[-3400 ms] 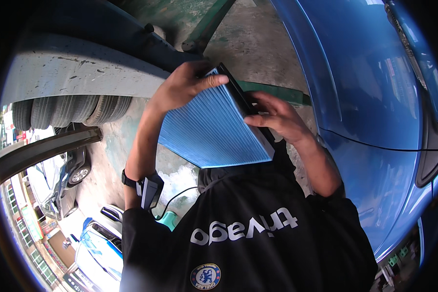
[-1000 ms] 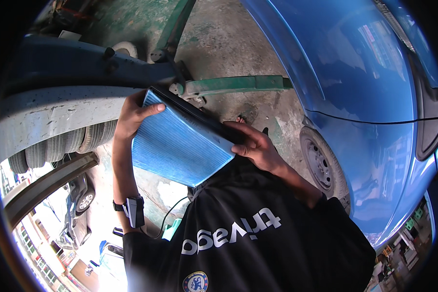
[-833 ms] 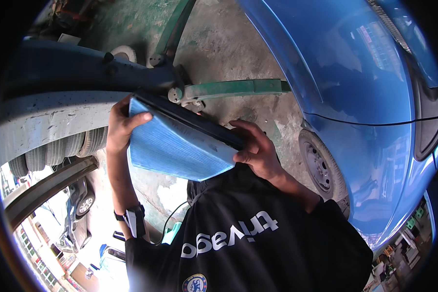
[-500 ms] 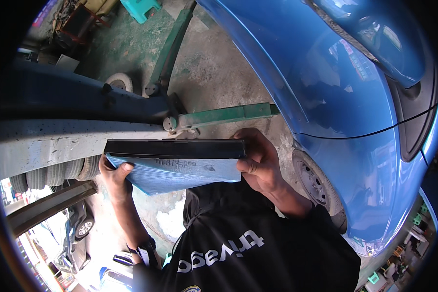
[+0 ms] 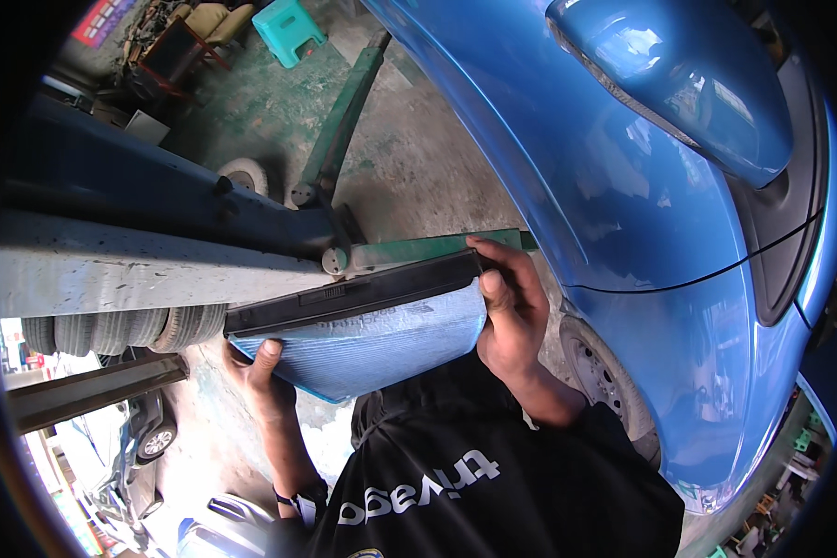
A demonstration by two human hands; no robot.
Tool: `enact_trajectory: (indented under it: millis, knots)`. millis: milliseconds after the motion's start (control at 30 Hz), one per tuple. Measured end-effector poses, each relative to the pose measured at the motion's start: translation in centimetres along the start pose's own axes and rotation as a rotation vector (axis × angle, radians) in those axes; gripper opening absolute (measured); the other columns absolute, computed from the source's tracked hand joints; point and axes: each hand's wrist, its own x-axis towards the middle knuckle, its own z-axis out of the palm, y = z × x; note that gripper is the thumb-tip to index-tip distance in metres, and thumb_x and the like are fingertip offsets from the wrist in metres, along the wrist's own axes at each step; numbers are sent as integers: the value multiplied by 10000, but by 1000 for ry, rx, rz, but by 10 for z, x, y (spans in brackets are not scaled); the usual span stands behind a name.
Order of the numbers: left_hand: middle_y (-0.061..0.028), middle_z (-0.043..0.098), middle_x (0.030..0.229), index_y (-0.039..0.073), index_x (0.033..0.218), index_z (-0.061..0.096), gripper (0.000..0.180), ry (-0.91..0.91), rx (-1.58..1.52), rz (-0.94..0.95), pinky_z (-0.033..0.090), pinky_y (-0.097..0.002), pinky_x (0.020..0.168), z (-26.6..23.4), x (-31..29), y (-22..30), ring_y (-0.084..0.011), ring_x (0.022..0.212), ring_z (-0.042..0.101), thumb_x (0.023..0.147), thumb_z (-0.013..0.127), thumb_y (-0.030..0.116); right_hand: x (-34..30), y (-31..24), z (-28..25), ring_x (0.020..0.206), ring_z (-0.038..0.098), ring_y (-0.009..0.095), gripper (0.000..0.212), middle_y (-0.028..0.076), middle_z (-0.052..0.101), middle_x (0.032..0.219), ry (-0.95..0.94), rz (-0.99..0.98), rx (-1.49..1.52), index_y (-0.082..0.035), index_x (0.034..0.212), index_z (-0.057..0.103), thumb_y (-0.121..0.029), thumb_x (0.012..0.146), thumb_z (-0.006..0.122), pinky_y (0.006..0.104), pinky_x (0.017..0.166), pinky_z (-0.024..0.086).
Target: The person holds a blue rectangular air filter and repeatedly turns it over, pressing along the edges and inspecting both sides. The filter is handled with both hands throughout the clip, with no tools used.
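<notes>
Between both hands I hold a cabin air filter (image 5: 381, 349), a pale blue pleated pad with a black plastic cover strip (image 5: 353, 293) along its far edge. My left hand (image 5: 256, 372) grips its left end, thumb on the blue pleats and fingers hidden underneath. My right hand (image 5: 511, 312) clasps the right end, with the thumb on the near side and the index finger over the black strip's corner. The filter tilts, its right end farther from me than its left.
To the right stands a blue car (image 5: 642, 223) with a wing mirror (image 5: 670, 84) and front wheel (image 5: 604, 372). A lift post (image 5: 158, 265) with green arms (image 5: 437, 249) is at left. Stacked tyres (image 5: 126, 330) and a turquoise stool (image 5: 288, 33) lie beyond.
The filter has turned so its right end rises away from me and its left end drops nearer. More of the pleated face shows. Both hands keep hold; my left has shifted rightward.
</notes>
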Motion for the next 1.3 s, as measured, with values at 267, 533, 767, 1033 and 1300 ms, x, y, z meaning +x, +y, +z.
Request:
enact_trajectory:
  millis: [267, 533, 767, 1033, 1300]
  knots:
    - [-125, 597, 1076, -51, 1197, 517, 588, 106, -46, -75, 416, -352, 926, 20, -21, 7, -225, 975, 568, 744, 776, 221, 11, -2, 1, 702, 473, 78, 385, 59, 616, 927, -24, -295, -264, 50, 1184, 584, -281, 1019, 478, 234, 648, 376]
    - [-120, 643, 969, -70, 1175, 577, 558, -42, 151, -88, 445, -288, 879, 32, 10, 15, -192, 902, 598, 731, 791, 191, 35, 10, -8, 781, 658, 229, 305, 150, 659, 940, -191, -316, -618, 33, 1123, 606, -208, 938, 631, 288, 685, 506]
    - [-129, 688, 963, -63, 1116, 636, 625, -572, 484, -27, 503, -313, 802, 22, 80, 21, -211, 826, 650, 682, 849, 333, 53, 32, -8, 639, 512, 83, 322, 34, 592, 712, -210, 19, -614, -6, 1049, 634, -316, 965, 603, 261, 569, 409]
    - [-213, 634, 1173, -56, 1288, 539, 810, -1398, 973, -106, 496, -408, 945, 92, 141, -8, -337, 1049, 634, 803, 683, 576, 77, 61, -5, 985, 592, 155, 414, 81, 664, 1024, -436, 275, -476, -57, 1194, 629, -394, 956, 595, 280, 857, 455]
    - [-219, 612, 1187, -78, 1314, 509, 740, -857, 579, -331, 451, -342, 947, 5, 152, -44, -288, 1072, 587, 886, 634, 513, 25, 81, -90, 1106, 593, 231, 725, 132, 613, 1209, -538, 937, -118, 18, 1435, 354, -383, 910, 651, 341, 833, 516]
